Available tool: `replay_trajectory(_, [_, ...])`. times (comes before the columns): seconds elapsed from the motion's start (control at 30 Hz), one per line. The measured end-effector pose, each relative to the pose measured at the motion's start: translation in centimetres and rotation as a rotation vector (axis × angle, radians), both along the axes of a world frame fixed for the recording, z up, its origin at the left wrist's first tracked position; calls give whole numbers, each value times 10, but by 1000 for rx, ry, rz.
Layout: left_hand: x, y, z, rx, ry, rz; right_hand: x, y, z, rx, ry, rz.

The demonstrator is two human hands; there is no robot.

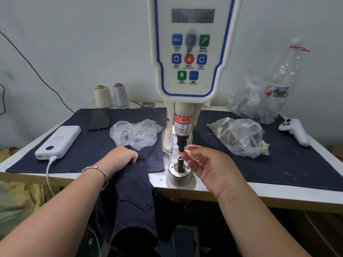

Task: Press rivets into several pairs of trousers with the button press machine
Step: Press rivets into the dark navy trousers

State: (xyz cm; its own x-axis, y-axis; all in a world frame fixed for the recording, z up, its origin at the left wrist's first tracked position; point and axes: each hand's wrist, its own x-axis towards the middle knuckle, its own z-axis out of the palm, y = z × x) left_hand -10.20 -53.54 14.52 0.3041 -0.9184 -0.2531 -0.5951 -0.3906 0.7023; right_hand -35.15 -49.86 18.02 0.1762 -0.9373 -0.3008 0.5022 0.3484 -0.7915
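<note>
L hand point(122, 156) bunched on the dark trousers point(130, 197), fingers curled into the cloth at the table edge; the rest hangs off the front toward my lap. R hand point(202, 164) up at the button press machine point(191, 62), fingertips point(185, 153) drawn together just beside the gap between upper punch point(181, 144) and lower die point(180, 160). Looks like a pinch on a rivet, but the piece itself is too small to see, so can't tell if anything's in there.

Handling, my read:
- Trousers: soft, floppy, some weight in the hanging part, will drag back off the table point(259, 190) if I let go. Best hold is near the waistband/pocket edge, close to the spot to be pressed, cloth flat and taut over the die.
- Rivet: tiny, light, hard, slick metal. Fingertip pinch only; easy to drop.
- Finger-warning label on the ram; tips need to be out before it fires.

Around: 2 clear bags, bag on the L point(133, 132) and bag on the R point(239, 136), power bank point(59, 140) w/ cable, phone point(99, 118), 2 thread cones point(110, 96), plastic bottle point(284, 75), white controller point(295, 130).
</note>
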Motion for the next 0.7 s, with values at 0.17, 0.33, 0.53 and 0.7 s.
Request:
replay_trajectory(0.17, [0, 2, 1, -2, 18, -27, 0, 3, 0, 17, -6, -10])
replay_trajectory(0.33, [-2, 4, 5, 5, 27, -35, 2, 6, 2, 23, 15, -30])
replay_trajectory(0.53, [1, 1, 3, 0, 43, -21, 5, 28, -2, -59, 51, -91])
replay_trajectory(0.7, [4, -2, 0, 14, 60, -11, 50, 73, -23, -478, 425, -143])
